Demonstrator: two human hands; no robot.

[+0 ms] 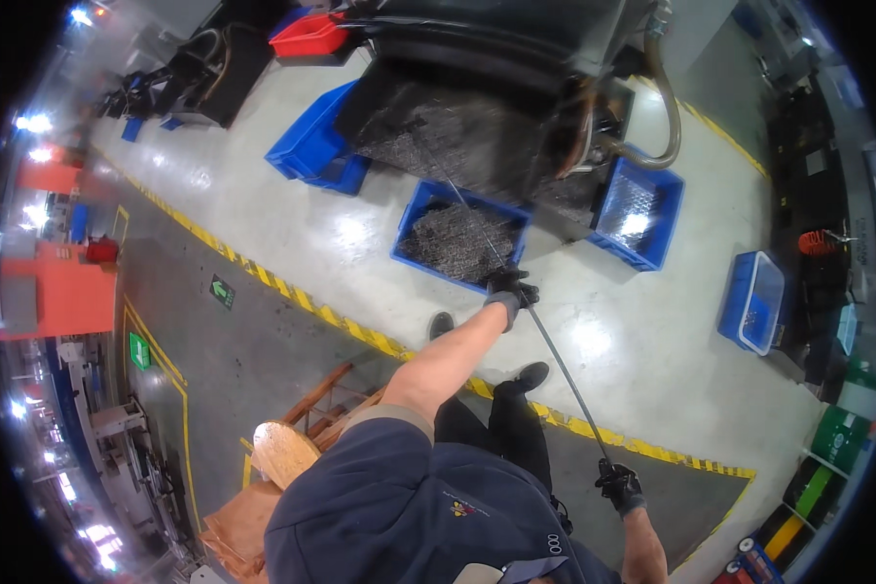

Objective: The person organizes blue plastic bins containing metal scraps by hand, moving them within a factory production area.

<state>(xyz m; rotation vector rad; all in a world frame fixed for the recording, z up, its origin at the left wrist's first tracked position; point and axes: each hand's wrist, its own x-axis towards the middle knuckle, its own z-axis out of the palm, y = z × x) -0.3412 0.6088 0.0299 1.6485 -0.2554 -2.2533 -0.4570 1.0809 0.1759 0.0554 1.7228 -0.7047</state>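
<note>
- Left hand (512,290) and right hand (620,487): both closed around the rod (565,367)
- Rod: slants over the blue bin (438,274) toward the dark chute (389,117)
- Dark scrap (457,238): collected in bin; some apparently remains on chute

Pale glossy floor (360,234) meets darker grey floor (263,336) along 1 striped yellow line (311,306).

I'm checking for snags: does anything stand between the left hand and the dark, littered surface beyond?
Yes: the blue bin of dark shavings, lying between the left hand and the dark surface. The thin rod passes over it; any rim contact is unclear.
</note>
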